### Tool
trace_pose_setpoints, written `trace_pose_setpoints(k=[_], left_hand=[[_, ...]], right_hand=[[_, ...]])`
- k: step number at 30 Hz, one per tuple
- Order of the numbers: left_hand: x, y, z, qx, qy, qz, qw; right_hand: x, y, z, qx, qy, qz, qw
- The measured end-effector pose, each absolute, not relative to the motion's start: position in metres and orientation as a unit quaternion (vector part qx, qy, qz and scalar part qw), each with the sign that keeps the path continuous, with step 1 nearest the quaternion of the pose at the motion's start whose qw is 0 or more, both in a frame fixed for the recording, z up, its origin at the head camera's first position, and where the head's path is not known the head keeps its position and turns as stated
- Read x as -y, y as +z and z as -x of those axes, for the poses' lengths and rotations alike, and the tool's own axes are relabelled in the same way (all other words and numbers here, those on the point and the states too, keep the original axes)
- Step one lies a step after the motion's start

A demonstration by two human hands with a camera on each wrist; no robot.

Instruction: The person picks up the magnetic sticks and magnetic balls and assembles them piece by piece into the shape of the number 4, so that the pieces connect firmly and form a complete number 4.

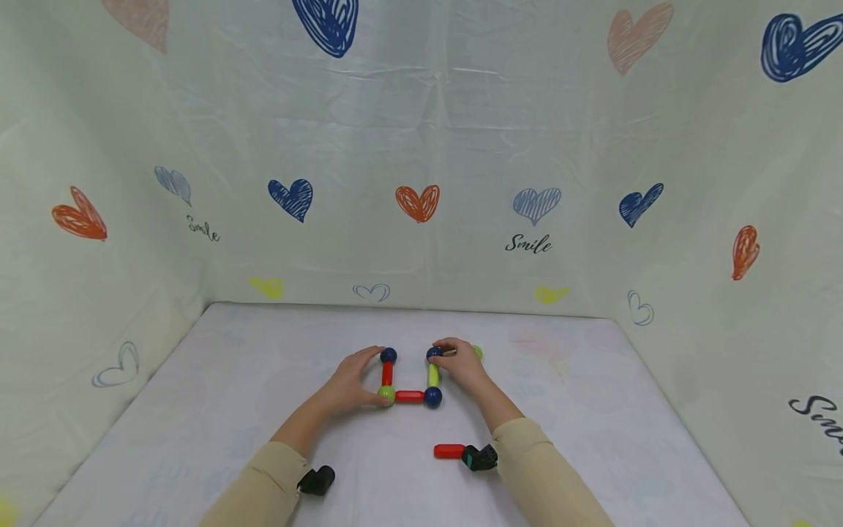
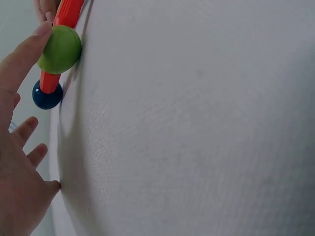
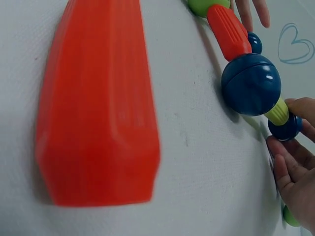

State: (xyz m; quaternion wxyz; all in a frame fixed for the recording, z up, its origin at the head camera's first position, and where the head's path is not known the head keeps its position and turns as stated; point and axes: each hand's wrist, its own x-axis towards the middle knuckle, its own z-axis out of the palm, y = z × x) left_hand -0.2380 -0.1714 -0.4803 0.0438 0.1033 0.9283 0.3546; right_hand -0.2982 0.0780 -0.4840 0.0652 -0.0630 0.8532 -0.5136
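A U-shaped build of toy building sticks and balls lies on the table. Its near red stick [image 1: 410, 397] joins a green ball [image 1: 386, 395] to a blue ball [image 1: 432, 397]. Another red stick [image 1: 387, 374] runs back on the left to a blue ball [image 1: 388, 355]. My left hand [image 1: 347, 382] spans that side, thumb against the green ball and a finger at the far blue one. On the right, a yellow-green stick [image 1: 433, 375] leads to a further blue ball [image 3: 284, 129], which my right hand [image 1: 463, 364] pinches between thumb and fingers.
A loose red stick [image 1: 449, 451] lies nearer me, beside the black wrist camera [image 1: 479, 458] on the right arm. Just beyond the right hand shows a green ball [image 1: 477, 352], partly hidden. Heart-printed cloth [image 1: 421, 256] walls the table's back and sides.
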Motion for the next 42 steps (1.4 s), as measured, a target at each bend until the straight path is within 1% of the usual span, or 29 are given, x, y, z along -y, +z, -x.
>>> trace_pose_setpoints(k=[3, 8, 12, 20, 30, 35, 42], left_hand=[[0.174, -0.481, 0.238, -0.926, 0.359, -0.109, 0.045], [0.178, -0.483, 0.237, -0.924, 0.358, -0.117, 0.065], [0.179, -0.485, 0.237, -0.926, 0.347, -0.129, 0.067], [0.178, -0.487, 0.239, -0.926, 0.352, -0.122, 0.068], [0.179, -0.490, 0.240, -0.928, 0.350, -0.106, 0.072], [0.180, -0.488, 0.239, -0.927, 0.351, -0.106, 0.075], [0.179, -0.488, 0.239, -0.927, 0.351, -0.106, 0.079]], right_hand=[[-0.077, -0.484, 0.298, -0.854, -0.513, 0.061, 0.067], [-0.077, -0.485, 0.298, -0.855, -0.510, 0.063, 0.071], [-0.076, -0.486, 0.300, -0.859, -0.503, 0.066, 0.071], [-0.074, -0.485, 0.300, -0.864, -0.493, 0.072, 0.065], [-0.072, -0.482, 0.298, -0.863, -0.494, 0.069, 0.072], [-0.076, -0.481, 0.293, -0.852, -0.515, 0.059, 0.075], [-0.086, -0.474, 0.276, -0.853, -0.517, 0.043, 0.060]])
